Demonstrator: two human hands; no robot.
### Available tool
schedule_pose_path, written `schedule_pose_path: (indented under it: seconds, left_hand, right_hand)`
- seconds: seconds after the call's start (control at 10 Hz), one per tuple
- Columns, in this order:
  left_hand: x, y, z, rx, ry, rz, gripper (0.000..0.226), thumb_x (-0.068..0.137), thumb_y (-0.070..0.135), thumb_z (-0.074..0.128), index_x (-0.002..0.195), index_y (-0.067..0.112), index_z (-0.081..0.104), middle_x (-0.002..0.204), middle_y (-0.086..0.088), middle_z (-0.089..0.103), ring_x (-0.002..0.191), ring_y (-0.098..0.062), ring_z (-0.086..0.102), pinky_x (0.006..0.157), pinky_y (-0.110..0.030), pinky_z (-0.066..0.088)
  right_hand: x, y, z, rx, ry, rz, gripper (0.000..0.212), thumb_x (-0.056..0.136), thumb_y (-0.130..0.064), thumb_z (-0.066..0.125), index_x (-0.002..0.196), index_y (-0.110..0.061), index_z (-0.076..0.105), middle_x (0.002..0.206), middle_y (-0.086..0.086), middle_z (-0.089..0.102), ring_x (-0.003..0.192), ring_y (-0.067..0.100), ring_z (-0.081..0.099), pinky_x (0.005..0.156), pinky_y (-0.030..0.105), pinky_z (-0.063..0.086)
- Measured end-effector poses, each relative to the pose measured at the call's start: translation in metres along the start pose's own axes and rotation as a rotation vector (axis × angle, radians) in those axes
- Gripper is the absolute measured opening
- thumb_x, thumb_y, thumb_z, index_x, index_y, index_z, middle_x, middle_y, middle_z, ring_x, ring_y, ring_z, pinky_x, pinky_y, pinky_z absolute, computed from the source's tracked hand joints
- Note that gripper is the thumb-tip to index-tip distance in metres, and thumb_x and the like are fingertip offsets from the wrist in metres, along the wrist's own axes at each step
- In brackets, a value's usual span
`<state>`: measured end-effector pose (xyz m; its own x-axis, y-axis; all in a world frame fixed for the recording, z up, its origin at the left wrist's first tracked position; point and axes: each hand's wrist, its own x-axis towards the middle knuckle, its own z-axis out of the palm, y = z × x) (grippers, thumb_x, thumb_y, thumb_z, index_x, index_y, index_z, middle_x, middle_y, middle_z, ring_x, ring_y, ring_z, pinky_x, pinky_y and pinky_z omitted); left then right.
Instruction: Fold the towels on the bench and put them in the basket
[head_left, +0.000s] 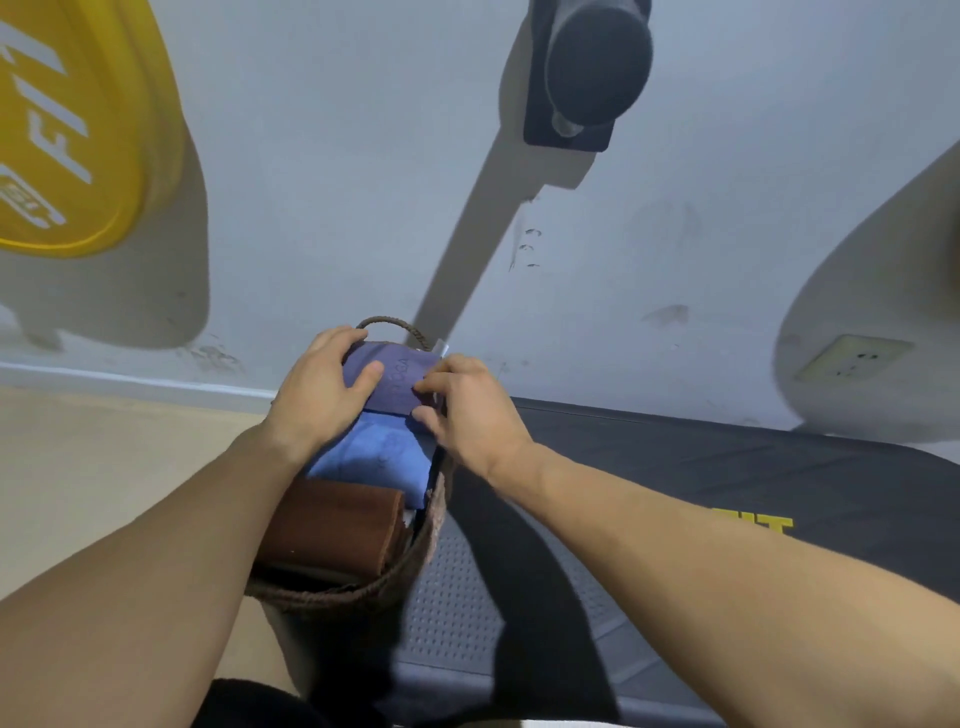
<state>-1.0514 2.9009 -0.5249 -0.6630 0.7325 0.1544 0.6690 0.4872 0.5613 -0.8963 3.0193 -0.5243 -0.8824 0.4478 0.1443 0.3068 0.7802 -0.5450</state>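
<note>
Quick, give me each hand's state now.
Left hand: grips the purple towel, thumb on top.
Right hand: pinches the same towel's near edge.

We saw a pale grey wall, scuffed low down, meeting a beige floor at a white skirting strip. A yellow weight plate hung upper left, a dark wall peg top centre, both casting hard shadows. A wall socket sat at right.
</note>
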Motion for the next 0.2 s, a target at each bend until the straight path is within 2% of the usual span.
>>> schedule_pose_path:
  seconds: [0.1,0.2]
  left_hand:
    - [0.001,0.013,-0.008,0.008,0.036,0.041,0.040,0.092,0.022,0.064,0.130,0.012,0.057,0.133,-0.006,0.055,0.116,-0.023,0.056,0.096,-0.023,0.036]
    - [-0.004,0.043,-0.025,-0.021,0.016,0.051,0.031,0.092,0.017,0.063,0.123,0.017,0.065,0.124,-0.003,0.062,0.108,-0.019,0.060,0.093,-0.021,0.038]
  right_hand:
    - [-0.015,-0.001,-0.022,0.175,0.100,0.102,0.012,0.085,-0.016,0.070,0.097,-0.016,0.073,0.104,0.004,0.063,0.099,0.019,0.059,0.092,0.028,0.045]
    - [-0.038,-0.005,-0.053,0.443,0.171,0.248,0.006,0.084,-0.011,0.071,0.087,-0.017,0.071,0.083,0.003,0.066,0.069,0.010,0.059,0.073,0.024,0.052]
